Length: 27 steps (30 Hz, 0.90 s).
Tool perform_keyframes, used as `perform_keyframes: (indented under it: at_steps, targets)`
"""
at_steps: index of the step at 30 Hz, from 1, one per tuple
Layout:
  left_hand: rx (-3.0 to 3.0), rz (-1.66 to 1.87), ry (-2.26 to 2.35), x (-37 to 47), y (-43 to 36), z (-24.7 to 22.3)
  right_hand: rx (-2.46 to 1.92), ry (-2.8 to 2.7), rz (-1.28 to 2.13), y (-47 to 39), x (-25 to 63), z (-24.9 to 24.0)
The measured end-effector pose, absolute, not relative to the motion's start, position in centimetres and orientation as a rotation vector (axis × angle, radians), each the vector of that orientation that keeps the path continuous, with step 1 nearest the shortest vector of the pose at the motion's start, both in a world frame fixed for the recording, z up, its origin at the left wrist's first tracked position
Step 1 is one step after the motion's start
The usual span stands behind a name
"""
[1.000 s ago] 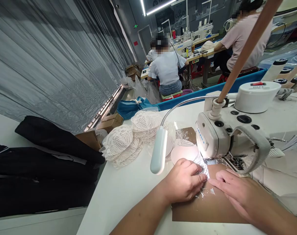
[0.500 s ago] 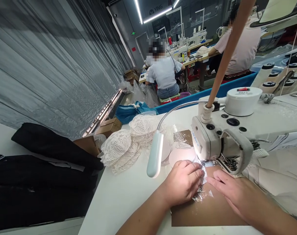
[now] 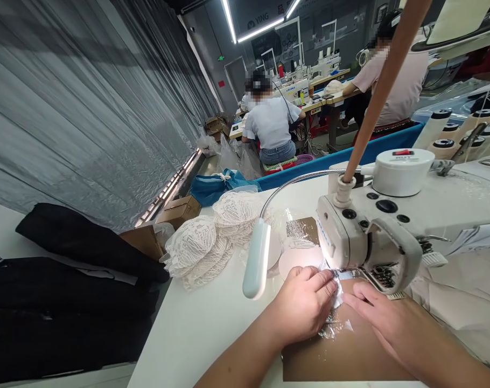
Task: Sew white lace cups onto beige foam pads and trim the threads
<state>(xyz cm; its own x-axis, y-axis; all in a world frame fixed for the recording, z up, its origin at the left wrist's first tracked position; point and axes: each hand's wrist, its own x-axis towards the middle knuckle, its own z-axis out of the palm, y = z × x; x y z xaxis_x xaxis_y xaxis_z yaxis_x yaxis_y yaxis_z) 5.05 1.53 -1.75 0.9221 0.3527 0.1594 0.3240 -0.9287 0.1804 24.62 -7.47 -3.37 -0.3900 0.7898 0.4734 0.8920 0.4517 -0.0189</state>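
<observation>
Head view: left hand's grip (image 3: 309,304) presses lace fabric (image 3: 337,295) at lower right of centre; right hand's (image 3: 376,310) fingertips rest just beside it.

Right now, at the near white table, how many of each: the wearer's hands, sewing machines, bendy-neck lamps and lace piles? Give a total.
Hands: 2 (left hand, right hand)
Sewing machine: 1
Bendy-neck lamp: 1
Lace piles: 2 (nearer pile, farther pile)
Total: 6
</observation>
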Motion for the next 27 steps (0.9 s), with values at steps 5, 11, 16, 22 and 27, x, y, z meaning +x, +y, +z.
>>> perform_keyframes:
  at_steps: [5,11,16,22,27]
  targets:
    - [2.949,0.338,0.522,5.1,1.8,-1.7,-1.540,-2.209,-0.429,-7.4,24.8,-4.5]
    - [2.934,0.328,0.566,5.2,2.5,-1.9,-1.646,-2.143,-0.501,-6.9,24.7,-5.3]
    - [2.923,0.359,0.627,5.3,2.7,-1.9,-1.626,-2.159,-0.481,-7.0,25.0,-5.5]
    - [2.914,0.363,0.685,5.1,2.8,-1.9,-1.606,-2.222,-0.399,-7.3,25.3,-5.6]
    - [2.923,0.293,0.826,5.1,2.6,-1.5,-1.568,-2.293,-0.269,-7.4,25.4,-5.6]
